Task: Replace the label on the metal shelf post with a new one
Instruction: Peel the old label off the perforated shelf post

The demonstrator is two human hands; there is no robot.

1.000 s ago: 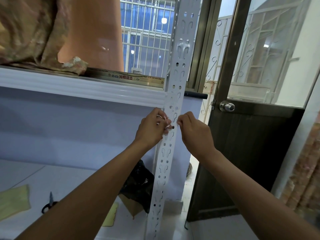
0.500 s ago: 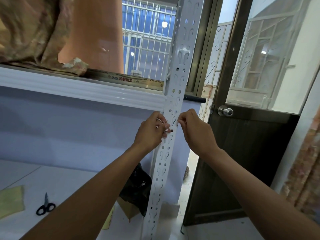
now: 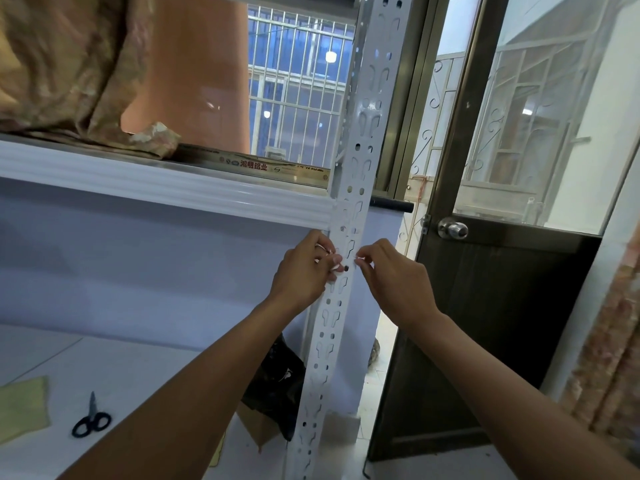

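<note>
A white perforated metal shelf post (image 3: 363, 140) runs from top centre down to the bottom edge. A small white label (image 3: 346, 261) lies across the post just below the upper shelf beam, hard to tell from the post's paint. My left hand (image 3: 304, 271) pinches the label's left end against the post, with white scraps between its fingers. My right hand (image 3: 391, 275) pinches the label's right end on the other side of the post. Both hands touch the post at the same height.
The white shelf beam (image 3: 166, 181) carries brown cloth (image 3: 62, 71) and a printed strip. On the lower shelf lie black scissors (image 3: 90, 418), a yellow cloth (image 3: 20, 407) and a black bag (image 3: 277, 382). A dark door (image 3: 485, 323) with a metal knob (image 3: 452, 229) stands right.
Both hands stay pinched at the same spot on the post. The camera has shifted a little, so the scissors show further right on the lower shelf.
</note>
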